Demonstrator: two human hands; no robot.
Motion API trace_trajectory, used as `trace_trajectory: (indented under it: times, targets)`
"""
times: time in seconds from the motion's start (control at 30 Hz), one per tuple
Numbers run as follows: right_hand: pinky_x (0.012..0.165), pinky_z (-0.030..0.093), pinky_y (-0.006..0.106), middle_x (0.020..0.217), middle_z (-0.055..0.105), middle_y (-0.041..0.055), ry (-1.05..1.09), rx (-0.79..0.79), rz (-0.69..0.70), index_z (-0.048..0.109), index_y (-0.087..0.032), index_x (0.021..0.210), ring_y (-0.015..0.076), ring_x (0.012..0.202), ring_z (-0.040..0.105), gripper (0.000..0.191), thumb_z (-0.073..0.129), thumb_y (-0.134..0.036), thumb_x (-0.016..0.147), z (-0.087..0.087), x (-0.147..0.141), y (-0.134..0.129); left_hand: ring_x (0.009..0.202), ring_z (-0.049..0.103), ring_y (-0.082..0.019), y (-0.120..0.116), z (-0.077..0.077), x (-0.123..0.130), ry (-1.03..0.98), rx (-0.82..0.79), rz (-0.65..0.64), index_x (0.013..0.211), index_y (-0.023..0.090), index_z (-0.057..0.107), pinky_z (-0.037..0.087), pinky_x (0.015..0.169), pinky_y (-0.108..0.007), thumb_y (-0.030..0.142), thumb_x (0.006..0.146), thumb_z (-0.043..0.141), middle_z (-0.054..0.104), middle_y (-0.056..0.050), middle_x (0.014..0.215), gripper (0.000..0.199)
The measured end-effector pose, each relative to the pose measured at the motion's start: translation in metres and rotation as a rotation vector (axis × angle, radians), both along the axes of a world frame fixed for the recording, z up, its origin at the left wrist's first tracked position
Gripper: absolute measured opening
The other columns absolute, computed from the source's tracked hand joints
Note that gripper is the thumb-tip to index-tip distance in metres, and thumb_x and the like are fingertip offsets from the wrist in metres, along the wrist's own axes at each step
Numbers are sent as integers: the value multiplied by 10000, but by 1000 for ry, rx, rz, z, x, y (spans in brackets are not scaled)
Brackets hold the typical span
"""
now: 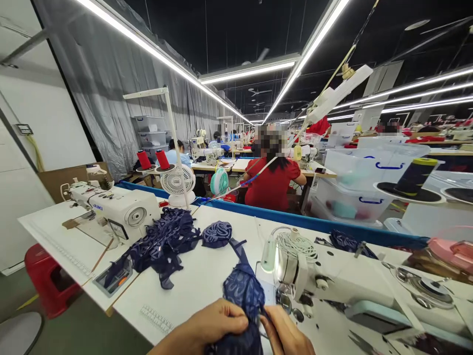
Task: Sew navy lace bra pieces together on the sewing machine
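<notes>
Both hands are at a piece of dark blue patterned fabric (244, 288) in front of the near sewing machine (332, 281). My left hand (210, 323) pinches its left side between thumb and fingers. On the fabric's right edge, my right hand (283, 330) closes its fingertips, close to the machine's needle area. A narrow blue strip runs from the top of the piece toward a rounded patterned fabric piece (217, 233) lying flat on the table. The lower end of the held fabric runs out of view.
A heap of blue fabric pieces (166, 236) lies left, beside a second sewing machine (114, 204). A white fan (178, 182) and red thread cones (161, 159) stand behind it. Scissors (360, 342) lie at lower right. A person in red (271, 182) sits ahead, beside clear plastic boxes (354, 197).
</notes>
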State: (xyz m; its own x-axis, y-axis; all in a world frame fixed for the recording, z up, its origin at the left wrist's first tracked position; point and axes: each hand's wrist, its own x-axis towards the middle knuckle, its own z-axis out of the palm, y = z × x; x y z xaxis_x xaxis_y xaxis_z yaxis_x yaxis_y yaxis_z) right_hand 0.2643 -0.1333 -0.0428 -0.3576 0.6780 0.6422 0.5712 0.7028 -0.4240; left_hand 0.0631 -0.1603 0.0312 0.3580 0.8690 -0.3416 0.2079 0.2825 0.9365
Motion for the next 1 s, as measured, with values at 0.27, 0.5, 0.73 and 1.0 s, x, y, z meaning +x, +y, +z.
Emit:
trace_trajectory:
  times: [0.27, 0.5, 0.73, 1.0]
  targets:
    - [588, 479, 250, 728, 598, 14, 129, -362, 39, 576, -221, 869, 146, 584, 579, 266, 380, -345, 1000, 37, -8, -14, 817, 523, -178, -12, -15, 9, 70, 380, 248, 838, 166, 682, 395, 752, -259, 412, 889, 505, 607, -25, 825, 307]
    - [705, 516, 268, 890, 678, 73, 92, -182, -21, 620, -210, 1026, 186, 798, 657, 250, 402, -327, 995, 29, -6, -13, 768, 497, -152, -12, -10, 10, -4, 290, 261, 810, 147, 665, 389, 718, -241, 422, 862, 550, 580, 1, 774, 303]
    - [487, 429, 192, 913, 622, 63, -44, -29, 30, 637, -227, 1101, 90, 541, 549, 345, 331, -150, 962, 28, -1, -16, 753, 510, -150, -13, -10, 16, -59, 292, 293, 789, 140, 692, 394, 710, -241, 424, 847, 588, 599, -8, 753, 308]
    - [744, 504, 258, 939, 605, 52, 132, -245, 122, 579, -230, 992, 170, 860, 605, 125, 468, -279, 960, 42, -5, -14, 776, 583, -170, -15, -13, 23, 52, 395, 291, 852, 161, 723, 433, 723, -249, 367, 887, 547, 676, -24, 786, 273]
